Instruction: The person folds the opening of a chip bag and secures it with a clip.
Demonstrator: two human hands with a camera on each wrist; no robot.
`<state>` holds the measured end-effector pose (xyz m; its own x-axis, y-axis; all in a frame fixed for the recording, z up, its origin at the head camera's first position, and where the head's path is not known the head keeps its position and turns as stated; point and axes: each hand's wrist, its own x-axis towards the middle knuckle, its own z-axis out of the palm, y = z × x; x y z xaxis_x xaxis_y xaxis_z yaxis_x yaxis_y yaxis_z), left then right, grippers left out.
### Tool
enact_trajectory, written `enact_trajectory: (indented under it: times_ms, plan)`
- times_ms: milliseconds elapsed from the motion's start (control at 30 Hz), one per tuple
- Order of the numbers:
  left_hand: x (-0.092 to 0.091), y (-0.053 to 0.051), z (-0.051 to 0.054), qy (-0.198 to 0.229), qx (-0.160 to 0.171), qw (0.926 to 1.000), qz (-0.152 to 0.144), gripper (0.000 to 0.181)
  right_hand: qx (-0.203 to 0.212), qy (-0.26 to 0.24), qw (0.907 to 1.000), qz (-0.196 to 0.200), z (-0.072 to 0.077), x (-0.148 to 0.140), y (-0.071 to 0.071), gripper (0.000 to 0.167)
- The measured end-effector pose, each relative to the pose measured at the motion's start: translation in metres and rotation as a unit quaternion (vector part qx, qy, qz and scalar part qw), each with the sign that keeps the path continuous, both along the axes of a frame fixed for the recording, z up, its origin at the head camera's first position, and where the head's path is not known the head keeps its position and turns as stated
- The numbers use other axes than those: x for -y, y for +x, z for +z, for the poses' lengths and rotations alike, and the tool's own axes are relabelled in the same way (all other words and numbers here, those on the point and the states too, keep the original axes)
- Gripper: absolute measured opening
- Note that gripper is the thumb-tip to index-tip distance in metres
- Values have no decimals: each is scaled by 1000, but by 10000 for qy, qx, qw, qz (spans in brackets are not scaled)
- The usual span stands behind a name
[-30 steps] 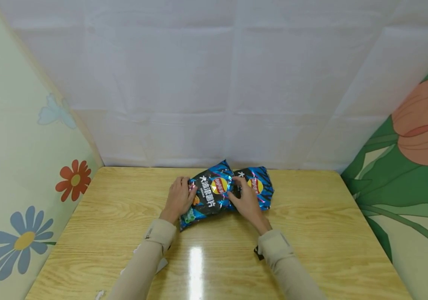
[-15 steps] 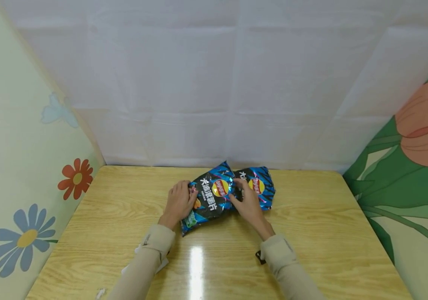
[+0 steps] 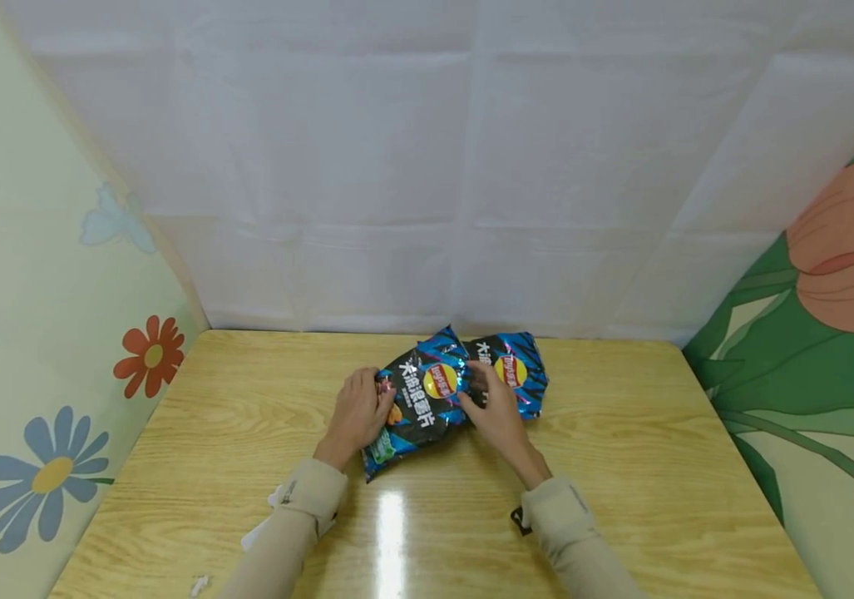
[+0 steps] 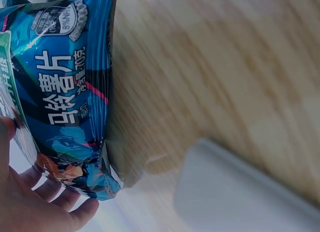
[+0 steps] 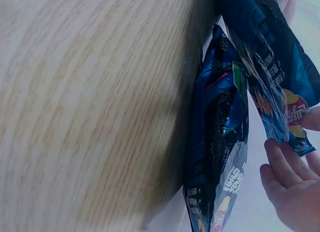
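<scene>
A blue and black bag of potato chips (image 3: 421, 395) is tilted between my hands in the head view. Its left end is gripped by my left hand (image 3: 355, 416), the fingers curling round the edge in the left wrist view. On the other side, my right hand (image 3: 501, 420) pinches the bag's right edge between thumb and fingers. A second, similar chip bag (image 3: 522, 374) lies to the right, partly covered by the held one and the right hand. In the right wrist view the held bag (image 5: 260, 57) is raised apart from the second bag (image 5: 217, 127) at its near end.
The wooden table (image 3: 621, 441) ends against a white sheet wall (image 3: 427, 166) just behind the bags. A pale flat object (image 4: 240, 192) lies partly under the left forearm. A small white scrap (image 3: 199, 586) sits near the front left.
Both hands and the held chip bag have shifted slightly toward me. The second bag stays in about the same place.
</scene>
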<state>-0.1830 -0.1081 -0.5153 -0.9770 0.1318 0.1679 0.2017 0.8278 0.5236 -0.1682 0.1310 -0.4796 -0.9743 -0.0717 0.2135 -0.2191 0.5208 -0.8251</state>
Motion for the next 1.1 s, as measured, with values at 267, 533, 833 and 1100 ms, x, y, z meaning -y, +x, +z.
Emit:
enact_trajectory:
  times_ms: [267, 533, 833, 1100]
  plan:
    - [-3, 7, 1, 78, -21, 10000, 18, 50, 35, -35, 10000, 16, 3, -2, 6, 48]
    - [-7, 17, 1, 116, 81, 9999, 52, 52, 31, -46, 10000, 28, 3, -5, 14, 50]
    - [-12, 29, 2, 229, 127, 9996, 130, 52, 65, -232, 9997, 23, 3, -9, 22, 52]
    - [-14, 37, 1, 222, -48, 9996, 159, 51, 7, -316, 9995, 79, 2, -12, 26, 52]
